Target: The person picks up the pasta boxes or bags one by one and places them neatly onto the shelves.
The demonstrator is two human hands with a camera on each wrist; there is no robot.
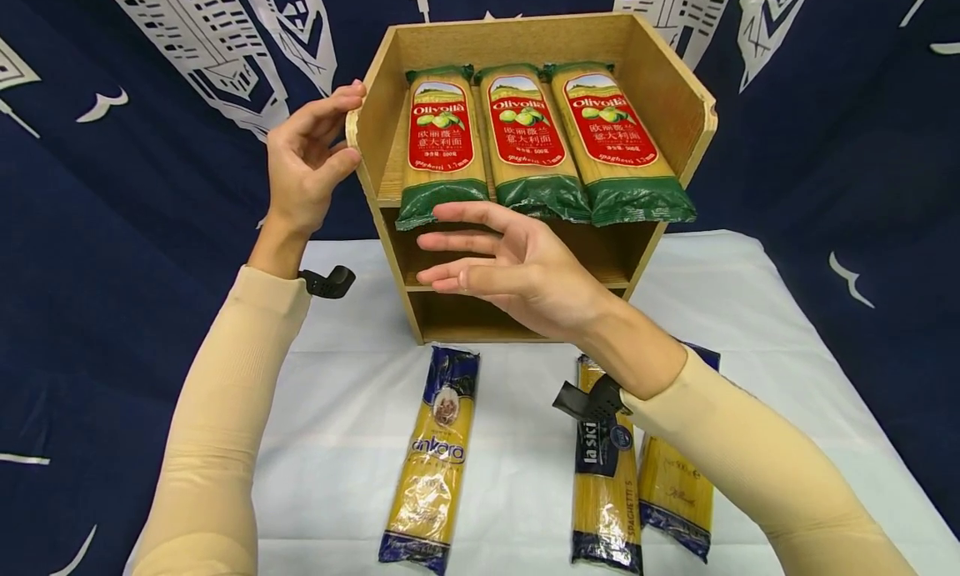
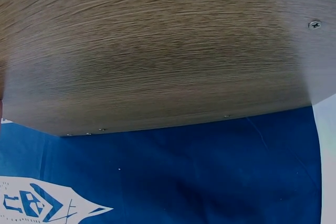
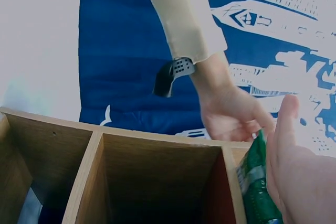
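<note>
1. Left hand [image 1: 311, 163] grips side edge of wooden shelf [image 1: 384, 134].
2. Right hand [image 1: 528, 263] released, fingers extended.
3. Three Olivoilà spaghetti packets [image 1: 522, 130] lie on top tier, just beyond right hand; contact unclear.

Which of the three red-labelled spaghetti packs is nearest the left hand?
The leftmost pack, just inside the side panel by the left hand; the middle pack and right pack lie farther away, toward the opposite side.
</note>
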